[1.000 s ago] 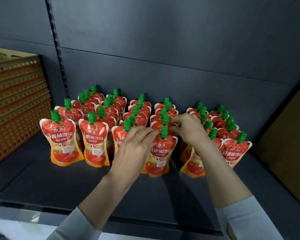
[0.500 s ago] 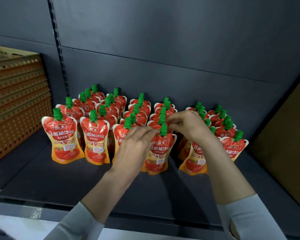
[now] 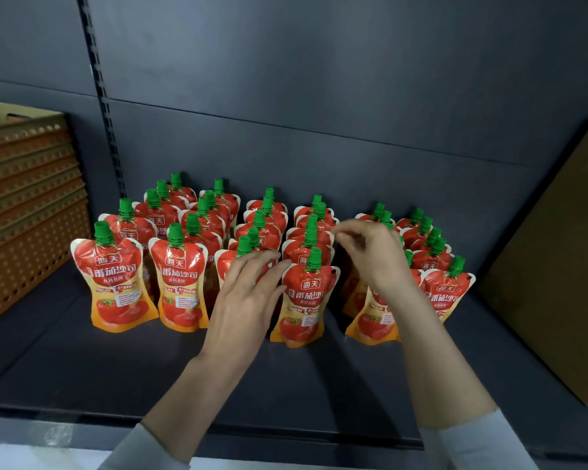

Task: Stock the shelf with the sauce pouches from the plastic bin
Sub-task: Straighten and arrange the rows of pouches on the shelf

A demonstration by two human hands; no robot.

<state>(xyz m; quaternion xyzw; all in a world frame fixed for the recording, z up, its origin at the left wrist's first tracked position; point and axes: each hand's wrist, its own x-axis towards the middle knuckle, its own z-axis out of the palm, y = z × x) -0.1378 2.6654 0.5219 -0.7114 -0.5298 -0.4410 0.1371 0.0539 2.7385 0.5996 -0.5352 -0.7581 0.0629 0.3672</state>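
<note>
My left hand (image 3: 248,293), fingers straight, touches the front sauce pouch (image 3: 304,300) on the shelf (image 3: 116,368); my right hand (image 3: 370,256) hovers loosely curled, empty, over the rows. Orange plastic bin (image 3: 24,215) at left.

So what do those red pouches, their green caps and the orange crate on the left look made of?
The pouches look like flexible plastic film with a glossy finish: highlights and creases show. The green caps seem to be rigid moulded plastic, ridged, with a duller sheen. The orange crate is probably hard plastic, matt, with rows of small holes.
</note>
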